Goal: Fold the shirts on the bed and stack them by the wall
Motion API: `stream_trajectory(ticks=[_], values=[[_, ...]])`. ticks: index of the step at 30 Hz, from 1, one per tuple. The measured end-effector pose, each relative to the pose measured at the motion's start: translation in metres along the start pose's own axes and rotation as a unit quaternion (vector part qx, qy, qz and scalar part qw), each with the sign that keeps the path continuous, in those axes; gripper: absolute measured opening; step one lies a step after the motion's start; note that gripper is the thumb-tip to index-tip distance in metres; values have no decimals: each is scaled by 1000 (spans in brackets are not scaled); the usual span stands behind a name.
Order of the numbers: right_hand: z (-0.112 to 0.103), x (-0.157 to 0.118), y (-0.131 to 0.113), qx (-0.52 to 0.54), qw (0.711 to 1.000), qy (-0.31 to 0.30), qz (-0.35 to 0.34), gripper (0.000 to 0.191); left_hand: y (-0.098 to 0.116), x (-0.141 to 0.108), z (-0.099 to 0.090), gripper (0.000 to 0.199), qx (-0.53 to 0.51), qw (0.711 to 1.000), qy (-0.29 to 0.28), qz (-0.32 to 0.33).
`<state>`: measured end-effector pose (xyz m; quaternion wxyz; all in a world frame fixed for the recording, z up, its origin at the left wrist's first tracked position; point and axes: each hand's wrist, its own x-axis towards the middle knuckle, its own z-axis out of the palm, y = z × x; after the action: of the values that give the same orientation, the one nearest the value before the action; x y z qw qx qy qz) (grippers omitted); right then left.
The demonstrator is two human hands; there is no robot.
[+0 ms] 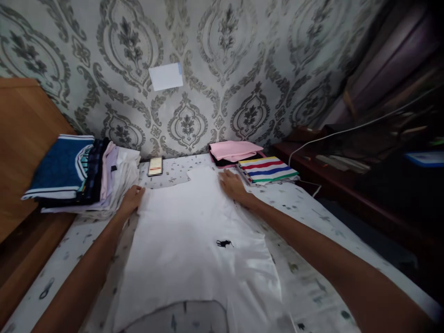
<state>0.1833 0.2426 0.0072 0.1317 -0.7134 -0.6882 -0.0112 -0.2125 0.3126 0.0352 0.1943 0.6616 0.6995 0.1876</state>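
A white shirt (187, 231) with a small black emblem lies spread out in front of me on the patterned bed sheet (312, 231). At its left sleeve edge, my left hand (132, 199) is closed, the fingers pinching the cloth. My right hand (233, 186) lies on the shirt's upper right part with the palm down and fingers stretched out. Just beyond that hand is a folded striped cloth (267, 169) in white, red, blue, yellow and green.
A pile of folded clothes (62, 171), blue on top, stands at the left by a wooden board (27, 120). Folded pink cloth (236, 150) and a small card-like item (155, 166) lie near the wallpapered wall. A white cable (347, 127) runs over dark furniture at the right.
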Motion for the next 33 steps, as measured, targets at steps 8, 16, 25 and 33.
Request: stream_trajectory(ticks=[8,16,25,33], values=[[6,-62,-29,24,989,-28,-144,48,-13,-24,-14,42,-65,994,-83,-24],[3,-61,-28,22,989,-36,-140,46,-19,-46,-22,56,16,998,-58,3],[-26,-108,-110,77,963,-96,-241,33,0,-83,-6,34,143,966,37,214],[-25,-188,-244,112,832,-99,-535,34,-8,-13,-10,33,89,971,-72,211]])
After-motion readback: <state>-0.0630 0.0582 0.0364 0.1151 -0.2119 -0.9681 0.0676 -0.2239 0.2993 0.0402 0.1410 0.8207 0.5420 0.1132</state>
